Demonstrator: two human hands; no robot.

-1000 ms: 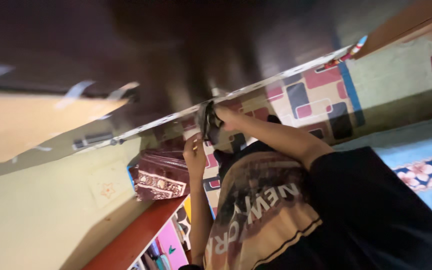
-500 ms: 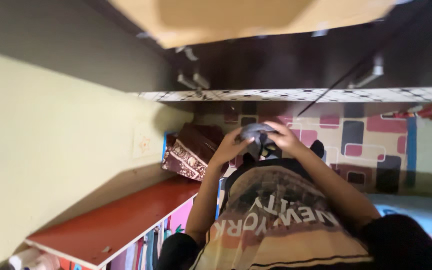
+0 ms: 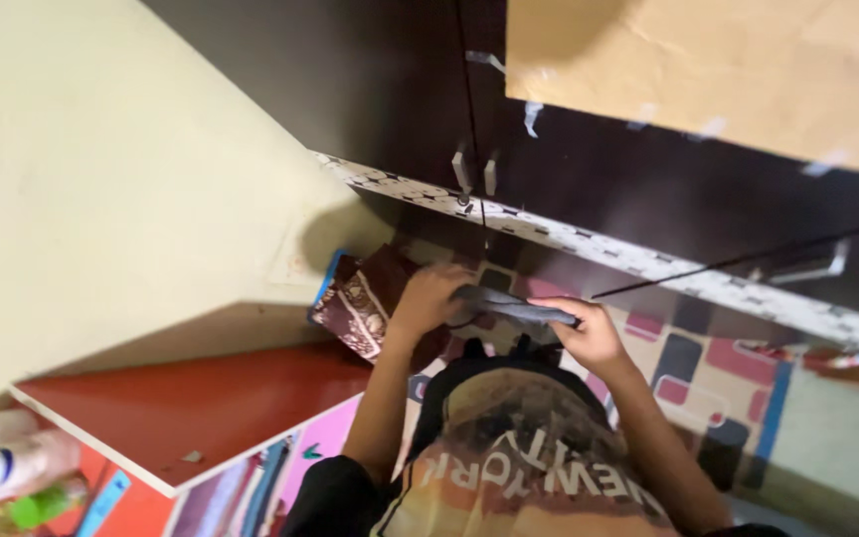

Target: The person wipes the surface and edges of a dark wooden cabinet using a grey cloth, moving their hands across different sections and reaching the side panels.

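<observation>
My left hand [image 3: 430, 298] and my right hand [image 3: 590, 334] reach out in front of my chest and together hold a small dark grey cloth [image 3: 515, 304]. The cloth is stretched flat between them, one end in each hand. My left hand is right beside a maroon patterned fabric bundle [image 3: 358, 304] that rests at the far end of a red shelf top [image 3: 181, 408]. My printed shirt [image 3: 509, 457] fills the bottom of the view.
A dark cabinet with two metal handles [image 3: 474, 171] and a patterned edge strip [image 3: 589, 244] runs above the hands. A tan panel [image 3: 728, 70] is at upper right. A pale wall [image 3: 101, 169] is on the left; bottles [image 3: 2, 462] lie at lower left. A mat with coloured squares [image 3: 708, 388] lies below.
The view has swung round. My hands came down from the cabinet's edge strip with the dark cloth, bunched it, and now hold it pulled out flat beside the maroon bundle.
</observation>
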